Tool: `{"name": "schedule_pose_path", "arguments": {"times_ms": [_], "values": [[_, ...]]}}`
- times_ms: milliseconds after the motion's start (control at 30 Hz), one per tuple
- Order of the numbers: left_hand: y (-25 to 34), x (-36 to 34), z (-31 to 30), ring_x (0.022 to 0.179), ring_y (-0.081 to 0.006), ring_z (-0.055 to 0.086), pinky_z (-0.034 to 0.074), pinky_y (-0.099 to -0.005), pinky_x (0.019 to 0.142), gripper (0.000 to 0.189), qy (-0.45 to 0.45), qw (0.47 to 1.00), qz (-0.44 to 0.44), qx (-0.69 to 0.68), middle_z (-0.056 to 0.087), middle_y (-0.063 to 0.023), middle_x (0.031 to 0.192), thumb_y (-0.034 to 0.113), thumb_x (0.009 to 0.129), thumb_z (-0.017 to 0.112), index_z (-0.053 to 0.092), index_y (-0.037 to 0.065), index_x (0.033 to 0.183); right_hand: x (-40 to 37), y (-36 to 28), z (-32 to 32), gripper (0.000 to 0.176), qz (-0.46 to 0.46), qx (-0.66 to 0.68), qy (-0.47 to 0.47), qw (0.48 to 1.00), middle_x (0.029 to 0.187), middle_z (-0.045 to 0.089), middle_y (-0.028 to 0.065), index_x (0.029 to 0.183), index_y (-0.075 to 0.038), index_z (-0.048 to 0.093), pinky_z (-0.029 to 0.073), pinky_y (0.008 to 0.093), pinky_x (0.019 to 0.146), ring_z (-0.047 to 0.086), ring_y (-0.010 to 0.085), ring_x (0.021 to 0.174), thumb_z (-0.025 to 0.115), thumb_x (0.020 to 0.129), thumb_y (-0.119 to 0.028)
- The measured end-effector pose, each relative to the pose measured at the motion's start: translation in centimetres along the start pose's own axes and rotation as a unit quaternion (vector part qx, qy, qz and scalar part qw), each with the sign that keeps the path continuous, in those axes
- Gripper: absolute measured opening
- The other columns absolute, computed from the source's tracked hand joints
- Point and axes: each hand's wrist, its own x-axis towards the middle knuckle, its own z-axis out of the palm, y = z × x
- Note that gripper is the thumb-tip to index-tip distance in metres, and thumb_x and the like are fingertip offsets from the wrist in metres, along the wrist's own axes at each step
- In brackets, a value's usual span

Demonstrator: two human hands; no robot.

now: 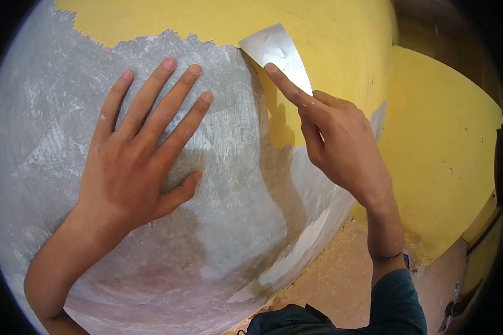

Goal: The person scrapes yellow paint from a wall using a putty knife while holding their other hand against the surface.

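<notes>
My left hand (pixel 142 145) lies flat with fingers spread on the grey scraped part of the wall (pixel 235 184). My right hand (pixel 335 142) grips a metal scraper blade (pixel 274 53), with the index finger stretched along the blade. The blade's edge rests against the wall where the yellow paint (pixel 207 19) meets the bare grey surface. A strip of yellow paint (pixel 279 125) still runs down just below the blade, left of my right hand.
Yellow painted wall (pixel 441 139) continues to the right past a corner. The floor (pixel 341 279) below is covered in yellow paint flakes and dust. My dark trouser knee (pixel 285 321) shows at the bottom edge.
</notes>
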Motion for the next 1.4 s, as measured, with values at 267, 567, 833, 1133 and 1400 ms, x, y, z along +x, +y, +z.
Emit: {"name": "schedule_pose_path", "arguments": {"times_ms": [267, 567, 833, 1133, 1400], "values": [[-0.1, 0.0, 0.0, 0.159, -0.0318, 0.025, 0.016, -0.0573, 0.130, 0.092, 0.005, 1.000, 0.001, -0.008, 0.032, -0.0110, 0.170, 0.043, 0.080, 0.075, 0.039, 0.019, 0.161, 1.2, 0.2, 0.0, 0.078, -0.016, -0.005, 0.006, 1.000, 0.069, 0.050, 0.0123, 0.161, -0.034, 0.044, 0.047, 0.0453, 0.065, 0.054, 0.0290, 0.062, 0.057, 0.094, 0.004], [0.2, -0.2, 0.6, 0.154, -0.0337, 0.036, 0.026, -0.0494, 0.129, 0.075, 0.037, 0.998, 0.045, -0.011, 0.041, -0.0147, 0.164, 0.038, 0.083, 0.072, 0.053, 0.012, 0.151, 1.6, 1.8, -1.3, 0.081, -0.039, -0.068, -0.033, 0.996, 0.070, 0.052, 0.0115, 0.160, -0.038, 0.045, 0.048, 0.0454, 0.062, 0.053, 0.0272, 0.059, 0.059, 0.092, 0.005], [0.5, 0.0, 0.2, 0.153, -0.0337, 0.038, 0.029, -0.0492, 0.127, 0.071, 0.037, 0.998, 0.049, -0.015, 0.044, -0.0157, 0.162, 0.036, 0.084, 0.072, 0.056, 0.011, 0.148, 2.7, 2.0, -0.9, 0.083, -0.081, -0.078, -0.001, 0.994, 0.072, 0.056, 0.0108, 0.160, -0.039, 0.044, 0.053, 0.0430, 0.063, 0.058, 0.0261, 0.061, 0.060, 0.092, 0.005], [0.4, 0.1, 0.1, 0.153, -0.0337, 0.038, 0.029, -0.0495, 0.127, 0.072, 0.033, 0.998, 0.052, -0.015, 0.044, -0.0159, 0.162, 0.037, 0.084, 0.072, 0.056, 0.011, 0.149, 3.4, 2.9, -1.0, 0.085, -0.106, -0.094, -0.008, 0.990, 0.075, 0.059, 0.0107, 0.160, -0.040, 0.042, 0.053, 0.0437, 0.062, 0.060, 0.0270, 0.062, 0.061, 0.090, 0.004], [0.4, 0.1, 0.0, 0.152, -0.0345, 0.040, 0.030, -0.0500, 0.127, 0.070, 0.036, 0.998, 0.052, -0.014, 0.046, -0.0164, 0.161, 0.037, 0.085, 0.070, 0.057, 0.010, 0.148, 3.2, 2.7, -1.2, 0.086, -0.095, -0.100, -0.024, 0.990, 0.077, 0.062, 0.0118, 0.161, -0.040, 0.042, 0.054, 0.0437, 0.063, 0.062, 0.0274, 0.063, 0.062, 0.090, 0.004]]}}
